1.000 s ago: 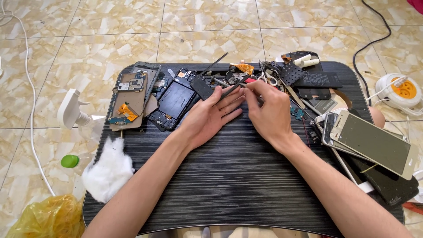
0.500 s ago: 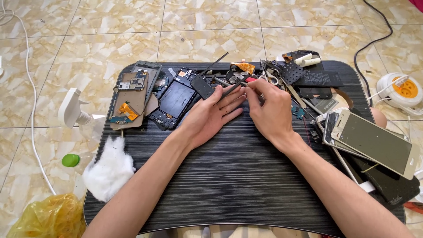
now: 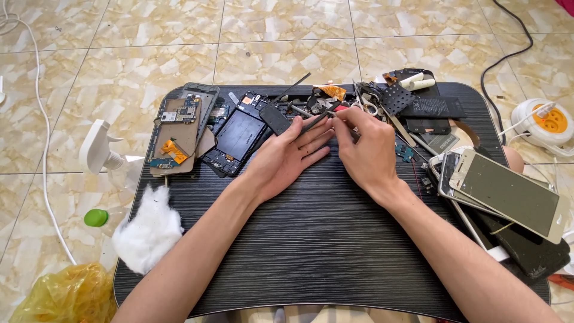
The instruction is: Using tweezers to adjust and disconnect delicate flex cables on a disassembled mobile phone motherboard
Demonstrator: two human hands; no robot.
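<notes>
Both hands meet at the far middle of the table [image 3: 311,239]. The left hand [image 3: 287,157] lies palm up, fingers spread, a thin dark tool [image 3: 315,121] resting across its fingertips. The right hand [image 3: 366,146] is pinched narrow on a small part [image 3: 339,111], too small to identify, touching the tool's tip. Compared with a second ago, hardly anything has moved: same hand positions, same contact, so the work remains fine handling in place. An opened phone [image 3: 238,139] lies just left of the hands.
</notes>
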